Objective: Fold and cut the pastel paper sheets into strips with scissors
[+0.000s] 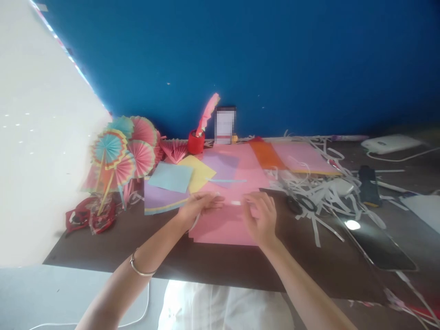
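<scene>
The left hand's (201, 206) fingertips were drawn close together at nine o'clock, around what looked like a white strip (235, 202). The right hand (261, 215), at three o'clock, had its fingers bent and its thumb near them, the gap narrow; blur hid whether they pinched the strip's other end, so I could not tell.

The strip's bright middle showed between the hands, over the pink paper (223, 231). A thin strip like that could have twisted, creased or torn if the hands had pulled unevenly, and a loose pinch on the right could have let it slip. The pink paper could have slid or wrinkled under a pressing wrist.

At twelve o'clock lay a light blue strip (227, 180), near enough to be brushed aside by a knuckle. Toward two o'clock sat a tangle of paper scraps (318, 192); a sweep of the right hand could have snagged it or mixed the strip into it. The phone (381, 243) lay at four o'clock, the paper fans (109, 149) at ten, and the red pot (195, 143) at eleven.
</scene>
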A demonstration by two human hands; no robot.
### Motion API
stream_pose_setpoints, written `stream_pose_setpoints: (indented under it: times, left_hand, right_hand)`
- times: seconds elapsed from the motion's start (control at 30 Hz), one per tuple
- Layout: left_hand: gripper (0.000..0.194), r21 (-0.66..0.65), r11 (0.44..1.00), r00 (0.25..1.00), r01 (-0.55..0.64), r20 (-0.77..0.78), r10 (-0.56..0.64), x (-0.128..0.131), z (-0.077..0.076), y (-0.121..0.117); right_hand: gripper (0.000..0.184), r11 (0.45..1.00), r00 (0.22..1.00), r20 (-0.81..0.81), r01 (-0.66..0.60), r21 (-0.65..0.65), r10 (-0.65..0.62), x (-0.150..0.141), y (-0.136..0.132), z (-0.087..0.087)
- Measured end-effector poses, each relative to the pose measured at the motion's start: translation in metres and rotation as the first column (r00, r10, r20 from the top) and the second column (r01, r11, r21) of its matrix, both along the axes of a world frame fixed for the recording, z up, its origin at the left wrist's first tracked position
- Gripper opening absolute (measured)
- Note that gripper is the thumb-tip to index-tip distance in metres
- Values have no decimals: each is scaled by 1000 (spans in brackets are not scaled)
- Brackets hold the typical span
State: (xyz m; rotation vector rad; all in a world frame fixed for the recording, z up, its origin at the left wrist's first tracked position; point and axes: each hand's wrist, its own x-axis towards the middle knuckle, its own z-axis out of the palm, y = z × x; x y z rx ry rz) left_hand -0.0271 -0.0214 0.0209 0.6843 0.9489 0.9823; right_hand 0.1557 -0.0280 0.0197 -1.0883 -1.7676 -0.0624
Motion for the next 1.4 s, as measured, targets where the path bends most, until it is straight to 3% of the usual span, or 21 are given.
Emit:
stream_pose_setpoints:
  times: [0.13,0.37,0.53,0.63,0.77,1.03,1.27,1.4]
  left_hand:
    - [34,8,999,999,32,21,-32,-2,-5,0]
    - [43,25,992,992,125,24,-126,-2,-5,-1]
    - [42,41,992,991,119,50,-121,4,3,-3]
    - [45,32,992,988,120,95,-122,3,2,-2]
    - [47,-27,997,992,73,104,-69,-2,0,0]
    - [50,-71,997,998,38,61,-34,-6,4,2]
    - [47,-33,999,993,39,112,-35,-8,1,3]
    - [43,-48,999,992,24,126,-18,-9,3,5]
  right_hand:
    - [20,978,982,-187,-38,-205,-1,4,0,1]
    - [38,954,974,-213,-136,-266,79,8,0,0]
    - [40,890,948,-294,-236,-391,123,8,-1,-5]
    - [39,832,920,-386,-269,-484,73,6,-1,-4]
    - [31,816,914,-405,-212,-538,-29,5,-1,8]
    - [56,771,896,-419,-162,-615,-146,8,2,15]
    - [37,694,899,-438,-296,-656,-30,25,8,22]
    - [34,720,934,-357,-229,-656,-28,39,11,20]
